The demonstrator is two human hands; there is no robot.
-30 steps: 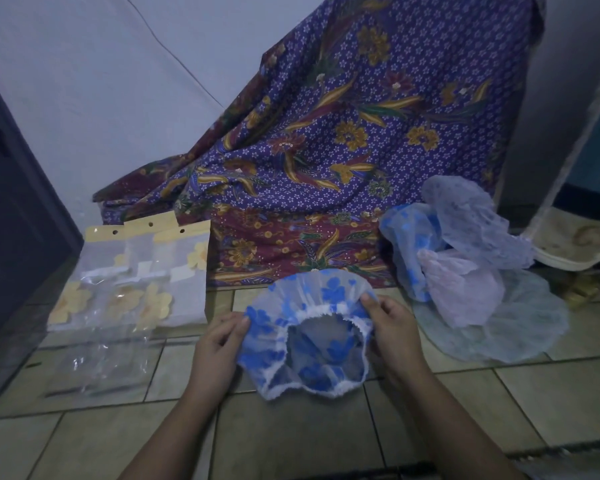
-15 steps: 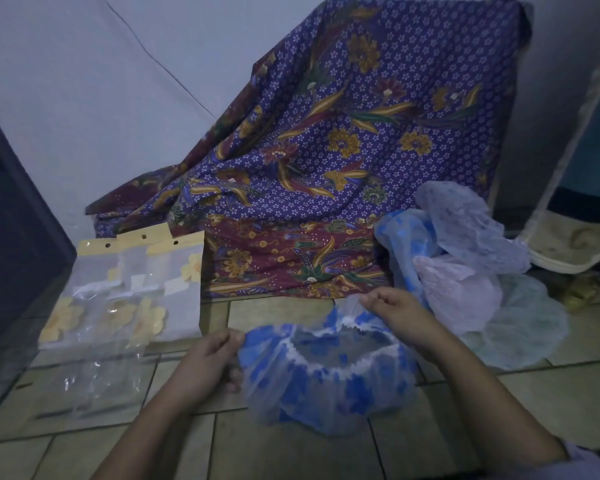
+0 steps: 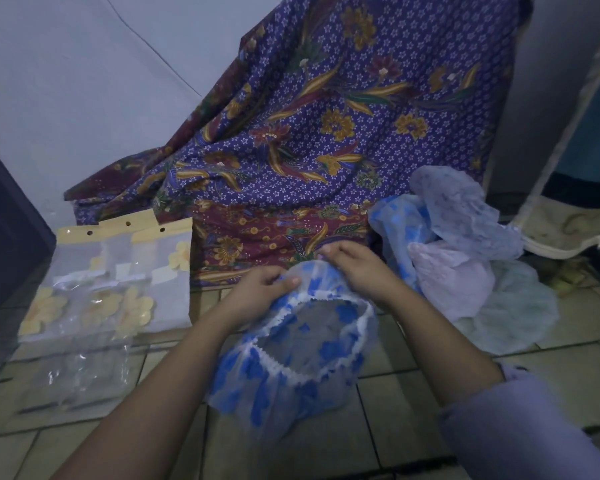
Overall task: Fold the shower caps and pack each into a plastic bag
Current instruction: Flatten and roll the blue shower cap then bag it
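Both hands hold one blue-flowered shower cap (image 3: 291,358) up over the tiled floor (image 3: 413,393), in the middle of the picture. The left hand (image 3: 260,292) pinches the far rim with its thumb on top, and the right hand (image 3: 357,268) grips the same rim just beside it, fingers curled in. The two hands are close together. The cap hangs open like a bowl, its white frilly edge making a ring, and its bottom sags toward the floor — whether it touches the tiles is hard to tell.

There is bare floor near the person, below the cap and to the right of it. To the left lie the plastic bags (image 3: 118,271), with yellow card tops and yellow flower shapes. Three card tops show, each with a punched hole. In front of them lies more clear plastic (image 3: 73,368), but it is see-through and the light is dim, so a count of those is not possible. A dark panel (image 3: 7,230) stands at the left edge, close beside the bags.

To the right sits a pile of other shower caps (image 3: 465,258) — one blue, one white with specks, one pale purple and one pale greenish one flat underneath. That makes four that can be told apart, but they are bunched up, so there may be more.

Behind it all hangs a purple flowered cloth (image 3: 343,133), draped over something that stays hidden. The right sleeve (image 3: 520,427) is cut off by the bottom edge.
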